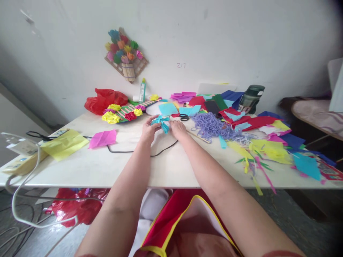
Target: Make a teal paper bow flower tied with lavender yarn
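At the middle of the table, my left hand [149, 129] grips a gathered light-blue crepe paper piece [162, 123], its strips fanned out like a flower. My right hand [178, 128] is closed just to the right of the blue paper, fingers pressed together; whatever it may hold is too small to see. Black-handled scissors [184, 117] lie just beyond the right hand. A tangled heap of purple yarn [207, 125] lies to its right, with a thin wooden stick [198, 136] in front.
Left stand a green craft piece with paper flowers [124, 112], a pink sheet [102, 139], a yellow sheet [65, 144] and a power strip [23, 162]. A black cord [123, 152] crosses the table. Coloured paper scraps [270, 150] and a dark bottle [251, 100] occupy the right.
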